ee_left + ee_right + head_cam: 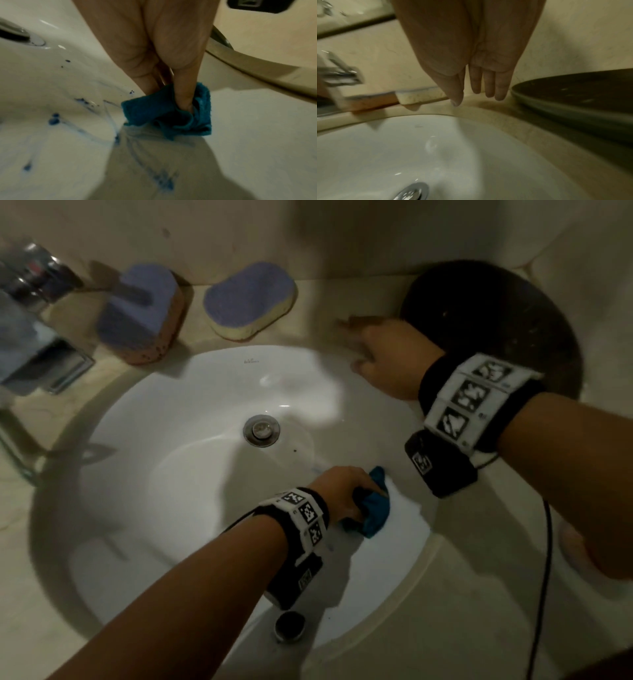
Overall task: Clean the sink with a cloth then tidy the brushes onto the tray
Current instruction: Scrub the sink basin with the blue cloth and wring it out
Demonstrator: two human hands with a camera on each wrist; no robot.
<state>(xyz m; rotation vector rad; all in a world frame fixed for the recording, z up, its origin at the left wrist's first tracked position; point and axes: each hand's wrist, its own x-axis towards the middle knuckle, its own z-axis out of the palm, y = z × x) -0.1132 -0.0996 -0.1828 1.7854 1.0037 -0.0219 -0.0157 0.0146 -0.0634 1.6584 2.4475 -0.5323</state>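
Observation:
My left hand grips a bunched blue cloth and presses it on the lower right wall of the white sink. In the left wrist view the blue cloth is held between thumb and fingers, with blue smears on the basin beside it. My right hand is open, fingers straight, over the counter at the sink's back right rim, beside the dark round tray. Two purple-topped scrub brushes stand behind the sink: one with a handle, one oval.
A chrome tap stands at the back left. The drain plug sits mid-basin, and an overflow fitting is on the near wall. A black cable hangs at the right. The wall rises just behind the brushes.

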